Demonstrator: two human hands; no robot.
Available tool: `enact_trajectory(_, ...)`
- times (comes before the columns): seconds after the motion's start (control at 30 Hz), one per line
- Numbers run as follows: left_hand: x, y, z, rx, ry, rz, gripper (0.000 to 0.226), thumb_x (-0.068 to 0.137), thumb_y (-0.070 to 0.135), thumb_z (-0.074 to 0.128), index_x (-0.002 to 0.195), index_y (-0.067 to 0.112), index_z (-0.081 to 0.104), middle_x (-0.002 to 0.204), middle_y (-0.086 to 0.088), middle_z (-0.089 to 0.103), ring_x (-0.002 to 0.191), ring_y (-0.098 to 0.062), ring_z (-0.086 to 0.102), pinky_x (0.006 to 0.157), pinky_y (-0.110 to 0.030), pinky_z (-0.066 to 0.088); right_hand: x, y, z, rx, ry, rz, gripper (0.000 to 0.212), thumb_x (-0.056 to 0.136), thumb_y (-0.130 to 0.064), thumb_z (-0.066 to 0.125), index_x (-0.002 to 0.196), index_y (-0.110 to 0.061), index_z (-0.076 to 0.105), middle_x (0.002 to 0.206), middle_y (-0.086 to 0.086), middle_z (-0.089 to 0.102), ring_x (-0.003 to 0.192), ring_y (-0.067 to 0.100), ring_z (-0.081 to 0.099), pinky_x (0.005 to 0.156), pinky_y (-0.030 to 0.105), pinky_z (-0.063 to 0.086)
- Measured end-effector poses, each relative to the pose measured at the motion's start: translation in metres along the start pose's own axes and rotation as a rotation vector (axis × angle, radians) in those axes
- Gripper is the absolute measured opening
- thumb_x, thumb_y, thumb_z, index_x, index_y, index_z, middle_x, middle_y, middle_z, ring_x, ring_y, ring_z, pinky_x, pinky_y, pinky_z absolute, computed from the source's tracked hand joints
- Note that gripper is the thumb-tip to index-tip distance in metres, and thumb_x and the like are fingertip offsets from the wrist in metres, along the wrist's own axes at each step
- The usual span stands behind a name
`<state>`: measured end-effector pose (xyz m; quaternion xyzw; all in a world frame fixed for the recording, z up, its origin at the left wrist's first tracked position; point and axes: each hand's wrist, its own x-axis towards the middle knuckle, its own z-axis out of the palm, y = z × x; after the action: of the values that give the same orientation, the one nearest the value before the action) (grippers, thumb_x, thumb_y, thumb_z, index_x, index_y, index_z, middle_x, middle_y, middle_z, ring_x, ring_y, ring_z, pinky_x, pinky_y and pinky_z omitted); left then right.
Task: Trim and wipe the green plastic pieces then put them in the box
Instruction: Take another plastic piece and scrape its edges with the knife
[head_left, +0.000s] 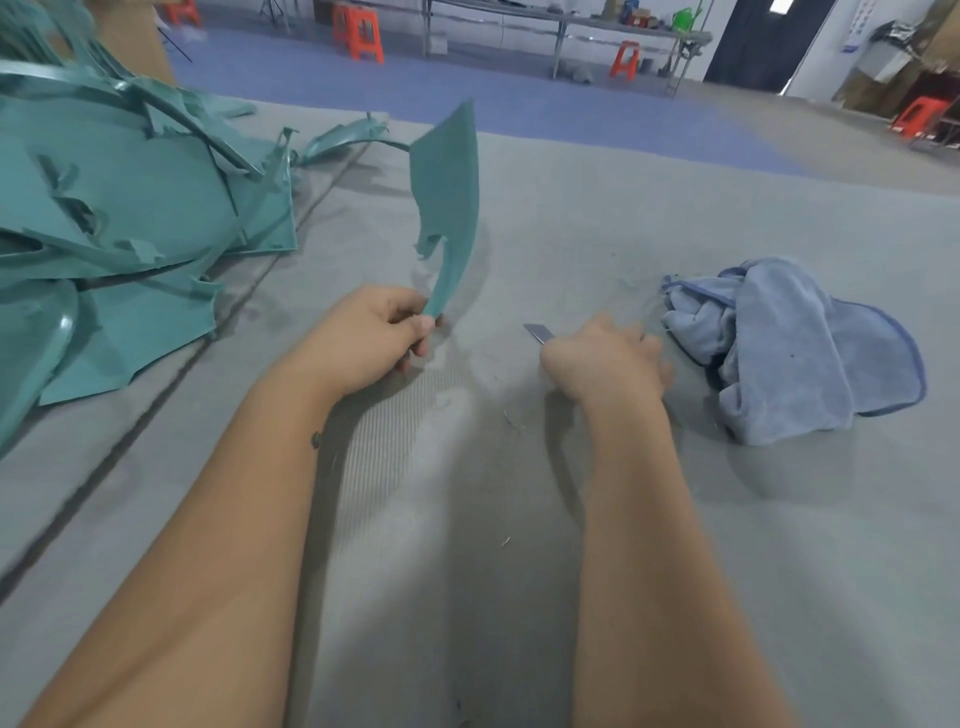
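A green plastic piece (449, 202) stands upright above the left hand (374, 338), whose thumb and fingers pinch its narrow lower tip. Just right of that hand, the right hand (605, 358) is curled around a blade (539, 332), its metal tip pointing toward the left hand. A heap of green plastic pieces (119, 218) lies far left of the left hand, a crumpled blue cloth (795, 348) just right of the right hand, all on the grey table (467, 571).
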<state>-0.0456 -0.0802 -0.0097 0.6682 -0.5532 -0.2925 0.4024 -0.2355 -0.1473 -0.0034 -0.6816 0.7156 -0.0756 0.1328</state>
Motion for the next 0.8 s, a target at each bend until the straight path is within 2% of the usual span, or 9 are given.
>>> enact_trajectory(0.07,0.005,-0.005,0.006,-0.003,0.074,-0.014,0.018,0.101,0.015,0.045,0.097,0.014,0.063,0.068,0.003,0.057,0.056,-0.013,0.049,0.054,-0.023,0.045,0.0,0.0,0.001,-0.033,-0.021,-0.018,0.062,0.098,-0.06,0.033,0.135,-0.011,0.04,0.138,0.013,0.045,0.132,0.031,0.034,0.1,0.042,0.029)
enact_trajectory(0.13,0.01,-0.008,0.011,0.004,0.151,-0.022,0.019,0.101,0.019,0.044,0.094,0.016,0.061,0.07,0.003,0.058,0.058,-0.017,0.051,0.059,-0.03,0.044,0.0,0.0,-0.001,0.002,-0.015,-0.04,0.042,0.096,-0.044,0.045,0.122,-0.011,0.049,0.124,0.011,0.055,0.123,0.032,0.045,0.095,0.039,0.034)
enact_trajectory(0.23,0.016,-0.009,0.015,-0.028,0.227,-0.033,0.021,0.1,0.025,0.042,0.094,0.017,0.061,0.067,0.004,0.056,0.059,-0.016,0.05,0.058,-0.029,0.041,0.003,0.001,-0.002,0.147,-0.012,-0.058,0.007,0.081,-0.017,0.055,0.079,-0.011,0.051,0.079,0.006,0.056,0.087,0.032,0.053,0.075,0.031,0.039)
enact_trajectory(0.3,0.019,-0.01,0.016,-0.072,0.259,-0.051,0.022,0.1,0.026,0.042,0.092,0.018,0.061,0.064,0.004,0.054,0.057,-0.014,0.047,0.058,-0.028,0.038,0.006,0.0,0.002,0.318,0.033,-0.08,0.013,0.075,-0.01,0.056,0.066,-0.01,0.047,0.062,0.005,0.047,0.068,0.027,0.048,0.063,0.027,0.037)
enact_trajectory(0.47,0.022,-0.008,0.015,-0.143,0.261,-0.076,0.024,0.097,0.023,0.044,0.083,0.023,0.062,0.057,0.007,0.051,0.048,-0.008,0.045,0.053,-0.025,0.036,0.01,-0.022,0.014,1.036,0.096,-0.175,0.01,0.084,-0.013,0.059,0.079,-0.022,0.056,0.072,-0.005,0.056,0.061,0.012,0.051,0.047,0.017,0.039)
enact_trajectory(0.53,0.023,-0.009,0.013,-0.18,0.258,-0.095,0.022,0.094,0.02,0.044,0.082,0.023,0.063,0.05,0.01,0.051,0.039,-0.003,0.042,0.043,-0.02,0.033,0.008,-0.032,0.02,1.115,0.086,-0.257,0.01,0.088,-0.017,0.056,0.084,-0.025,0.053,0.072,-0.007,0.057,0.056,0.004,0.048,0.043,0.014,0.036)
enact_trajectory(0.63,0.025,-0.01,0.013,-0.222,0.244,-0.101,0.021,0.091,0.017,0.044,0.084,0.021,0.064,0.046,0.01,0.052,0.035,-0.003,0.041,0.039,-0.018,0.032,0.005,-0.04,0.026,1.126,-0.01,-0.388,0.012,0.086,-0.013,0.049,0.092,-0.024,0.051,0.067,-0.013,0.068,0.052,-0.004,0.05,0.054,0.015,0.041)
enact_trajectory(0.7,0.024,-0.01,0.014,-0.211,0.234,-0.095,0.022,0.09,0.016,0.045,0.087,0.019,0.066,0.045,0.009,0.053,0.036,-0.005,0.041,0.042,-0.022,0.032,0.002,-0.042,0.028,1.14,-0.083,-0.451,0.012,0.084,-0.012,0.047,0.089,-0.022,0.05,0.062,-0.006,0.069,0.053,0.003,0.056,0.057,0.019,0.044)
enact_trajectory(0.8,0.024,-0.011,0.016,-0.161,0.216,-0.089,0.022,0.087,0.017,0.045,0.087,0.021,0.067,0.045,0.01,0.054,0.036,-0.004,0.04,0.047,-0.025,0.032,0.0,-0.043,0.03,1.152,-0.16,-0.482,0.012,0.086,-0.012,0.046,0.081,-0.021,0.049,0.054,-0.001,0.056,0.041,0.009,0.045,0.042,0.02,0.036)
